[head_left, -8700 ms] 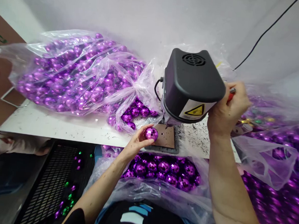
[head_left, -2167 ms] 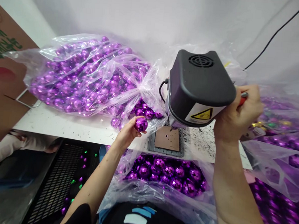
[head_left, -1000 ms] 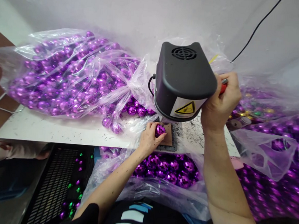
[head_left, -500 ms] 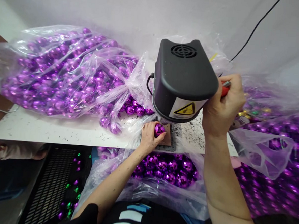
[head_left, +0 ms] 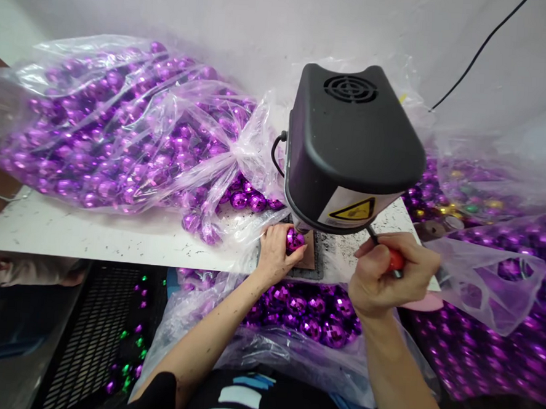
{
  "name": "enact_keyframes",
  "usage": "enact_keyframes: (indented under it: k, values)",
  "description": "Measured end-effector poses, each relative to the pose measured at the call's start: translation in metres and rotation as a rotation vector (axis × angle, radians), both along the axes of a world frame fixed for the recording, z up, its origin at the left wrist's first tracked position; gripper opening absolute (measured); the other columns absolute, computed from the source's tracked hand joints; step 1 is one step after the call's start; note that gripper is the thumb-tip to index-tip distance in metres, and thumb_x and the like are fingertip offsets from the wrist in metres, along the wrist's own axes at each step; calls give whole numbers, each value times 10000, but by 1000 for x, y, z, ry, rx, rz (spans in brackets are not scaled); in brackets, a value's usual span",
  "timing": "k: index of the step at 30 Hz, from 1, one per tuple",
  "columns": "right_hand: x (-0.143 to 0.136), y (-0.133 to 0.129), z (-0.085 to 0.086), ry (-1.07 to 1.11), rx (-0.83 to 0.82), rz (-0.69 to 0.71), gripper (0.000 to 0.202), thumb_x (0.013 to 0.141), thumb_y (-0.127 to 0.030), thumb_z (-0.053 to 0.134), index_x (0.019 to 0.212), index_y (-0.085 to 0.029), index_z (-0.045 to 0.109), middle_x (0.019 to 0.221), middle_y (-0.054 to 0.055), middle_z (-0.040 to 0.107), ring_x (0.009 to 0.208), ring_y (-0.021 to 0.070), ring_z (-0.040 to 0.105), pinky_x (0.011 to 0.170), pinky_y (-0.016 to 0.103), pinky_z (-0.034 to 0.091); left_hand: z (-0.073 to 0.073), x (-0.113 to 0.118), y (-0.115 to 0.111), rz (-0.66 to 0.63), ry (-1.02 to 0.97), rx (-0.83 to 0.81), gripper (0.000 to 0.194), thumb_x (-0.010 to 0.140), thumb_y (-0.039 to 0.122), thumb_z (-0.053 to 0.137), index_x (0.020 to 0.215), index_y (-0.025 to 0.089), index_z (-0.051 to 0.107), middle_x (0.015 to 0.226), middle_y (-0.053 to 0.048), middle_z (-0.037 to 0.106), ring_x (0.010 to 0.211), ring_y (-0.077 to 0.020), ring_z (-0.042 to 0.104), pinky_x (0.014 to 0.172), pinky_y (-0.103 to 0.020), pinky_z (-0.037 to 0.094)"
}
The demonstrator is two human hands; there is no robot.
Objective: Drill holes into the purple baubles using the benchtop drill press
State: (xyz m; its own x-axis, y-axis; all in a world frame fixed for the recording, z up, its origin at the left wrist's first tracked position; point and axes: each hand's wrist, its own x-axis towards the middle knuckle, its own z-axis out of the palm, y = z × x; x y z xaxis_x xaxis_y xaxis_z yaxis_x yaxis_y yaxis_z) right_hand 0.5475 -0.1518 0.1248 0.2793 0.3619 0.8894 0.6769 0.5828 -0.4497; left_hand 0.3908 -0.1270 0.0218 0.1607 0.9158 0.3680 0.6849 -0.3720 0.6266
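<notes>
White desk [head_left: 127,236] mid-frame. Centre: left hand [head_left: 274,254], fingers clamped on purple ball [head_left: 295,240] beneath black machine [head_left: 355,141]. Lower right: right hand [head_left: 383,285], fingers wrapped round red-handled lever [head_left: 396,260]. Step appears pressing; next move likely wants lever raised, ball steady.

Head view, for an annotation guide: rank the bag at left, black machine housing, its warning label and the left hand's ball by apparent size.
1. Bag at left
2. Machine housing
3. Warning label
4. Ball in left hand, partly hidden
</notes>
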Motion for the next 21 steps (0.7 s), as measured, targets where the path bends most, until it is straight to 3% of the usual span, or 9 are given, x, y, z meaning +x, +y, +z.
enact_keyframes:
  k: [12,21]
  values:
    - [-4,6,-25,34,92,-50,121,892,-220,571,1008,-189,556,763,-49,530,524,52,518,520,239,418,-3,0,-1,-9,-2,37,419,843,296,758,1192,197,547,1194,-99,644,1125,-279,570,1041,-453,408]
    - [-12,9,-27,64,114,-60,53,900,-178,532,916,-176,582,665,-64,493,507,51,491,579,257,394,-4,-2,-3,-18,23,23,514,865,431,760,1259,206,519,1245,-121,627,1173,-293,563,1060,-461,412]
